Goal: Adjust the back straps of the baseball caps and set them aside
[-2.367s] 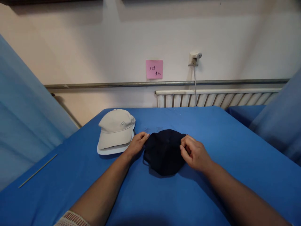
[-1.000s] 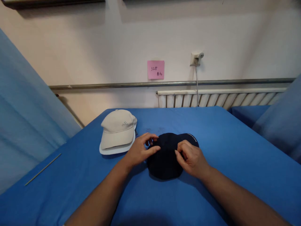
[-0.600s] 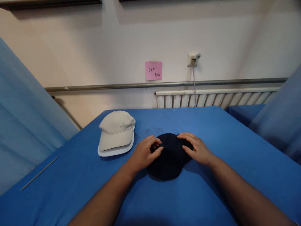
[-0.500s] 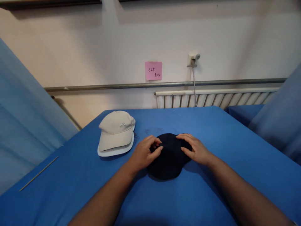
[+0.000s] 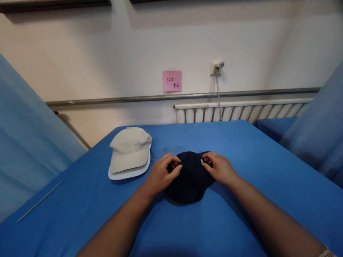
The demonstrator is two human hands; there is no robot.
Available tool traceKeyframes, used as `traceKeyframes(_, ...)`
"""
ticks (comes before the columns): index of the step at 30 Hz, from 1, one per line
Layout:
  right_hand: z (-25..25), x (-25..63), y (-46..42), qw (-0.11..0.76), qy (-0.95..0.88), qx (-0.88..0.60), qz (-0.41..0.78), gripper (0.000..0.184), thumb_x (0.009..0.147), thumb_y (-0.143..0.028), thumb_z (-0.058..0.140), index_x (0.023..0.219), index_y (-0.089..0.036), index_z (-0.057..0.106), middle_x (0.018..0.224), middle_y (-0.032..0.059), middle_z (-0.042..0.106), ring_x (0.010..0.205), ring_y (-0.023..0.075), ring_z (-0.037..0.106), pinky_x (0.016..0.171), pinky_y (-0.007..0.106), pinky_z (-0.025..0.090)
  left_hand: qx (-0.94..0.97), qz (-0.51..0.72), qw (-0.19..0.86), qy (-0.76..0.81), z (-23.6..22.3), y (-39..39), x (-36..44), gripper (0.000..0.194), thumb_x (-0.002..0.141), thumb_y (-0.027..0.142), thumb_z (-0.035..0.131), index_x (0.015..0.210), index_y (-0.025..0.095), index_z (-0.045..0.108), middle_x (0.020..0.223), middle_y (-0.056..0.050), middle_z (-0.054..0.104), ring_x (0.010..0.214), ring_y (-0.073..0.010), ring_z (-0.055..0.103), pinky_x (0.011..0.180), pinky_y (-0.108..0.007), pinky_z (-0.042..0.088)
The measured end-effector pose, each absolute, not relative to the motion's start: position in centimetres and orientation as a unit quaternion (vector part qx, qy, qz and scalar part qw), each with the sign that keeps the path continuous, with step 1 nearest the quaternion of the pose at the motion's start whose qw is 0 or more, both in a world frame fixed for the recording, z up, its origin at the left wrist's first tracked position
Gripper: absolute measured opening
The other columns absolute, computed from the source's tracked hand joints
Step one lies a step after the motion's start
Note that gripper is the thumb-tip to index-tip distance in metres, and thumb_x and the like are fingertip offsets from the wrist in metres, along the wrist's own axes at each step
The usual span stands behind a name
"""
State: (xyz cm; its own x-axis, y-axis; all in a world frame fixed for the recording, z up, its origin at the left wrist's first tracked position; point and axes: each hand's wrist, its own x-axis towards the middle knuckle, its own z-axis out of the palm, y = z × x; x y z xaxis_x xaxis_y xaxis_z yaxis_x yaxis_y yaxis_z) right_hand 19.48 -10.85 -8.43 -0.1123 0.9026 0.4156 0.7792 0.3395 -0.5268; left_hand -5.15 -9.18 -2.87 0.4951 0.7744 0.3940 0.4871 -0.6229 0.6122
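A black cap (image 5: 186,185) lies on the blue cloth in front of me, its brim toward me. My left hand (image 5: 163,171) grips its left side, thumb and fingers curled on the fabric. On the right side my right hand (image 5: 218,167) pinches the cap between thumb and fingers. A small white mark shows beside that thumb. Left of the hands sits a pale grey cap (image 5: 131,142), stacked over a white cap (image 5: 131,175) of which mostly the brim shows.
Blue cloth (image 5: 227,225) covers the table. A thin stick (image 5: 40,201) lies near its left edge. Blue curtains hang at both sides. Behind stand a wall with a pink note (image 5: 172,81), a metal rail, a radiator (image 5: 241,112) and a plugged-in cord.
My right thumb and fingers have drawn closer together on the black cap, and a small white mark now shows there. The whole view has shifted slightly.
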Motion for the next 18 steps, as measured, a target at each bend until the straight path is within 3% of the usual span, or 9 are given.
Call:
traceKeyframes(2,-8.4,19.3,-10.8,0.319,-0.752,-0.573,0.065,0.008,0.086,-0.023,0.055,0.090,-0.021,0.062,0.082,0.0016,0.062,0.076,0.0157,0.058,0.068,0.029,0.043,0.836,0.333,0.217,0.378,-2.9,-9.2,-5.1,0.010,0.085,0.026,0.055,0.090,0.019,0.060,0.080,-0.001,0.058,0.072,-0.0127,0.054,0.067,-0.026,0.045)
traceKeyframes(7,-8.1,19.0,-10.8,0.277,-0.766,-0.579,-0.030,0.013,0.087,-0.021,0.049,0.081,-0.019,0.060,0.078,0.0040,0.063,0.072,0.0175,0.057,0.067,0.031,0.041,0.837,0.330,0.215,0.381,-2.9,-9.1,-5.2,0.011,0.086,0.027,0.056,0.091,0.018,0.060,0.081,-0.001,0.058,0.073,-0.0128,0.054,0.069,-0.026,0.045)
traceKeyframes(11,-8.8,19.4,-10.4,0.357,-0.703,-0.615,-0.012,0.014,0.087,-0.025,0.048,0.084,-0.020,0.060,0.079,0.0047,0.065,0.070,0.0180,0.059,0.066,0.031,0.042,0.835,0.328,0.216,0.385,-3.2,-9.0,-5.2,0.012,0.086,0.029,0.055,0.090,0.019,0.060,0.081,-0.001,0.058,0.073,-0.0134,0.055,0.069,-0.027,0.045)
traceKeyframes(18,-9.2,20.0,-10.1,0.490,-0.578,-0.633,0.158,0.014,0.081,-0.032,0.053,0.076,-0.021,0.060,0.062,-0.0001,0.062,0.055,0.0149,0.056,0.055,0.027,0.042,0.848,0.308,0.201,0.383,-2.8,-8.0,-4.9,0.013,0.086,0.031,0.054,0.090,0.019,0.059,0.082,-0.002,0.059,0.073,-0.0136,0.055,0.069,-0.027,0.046)
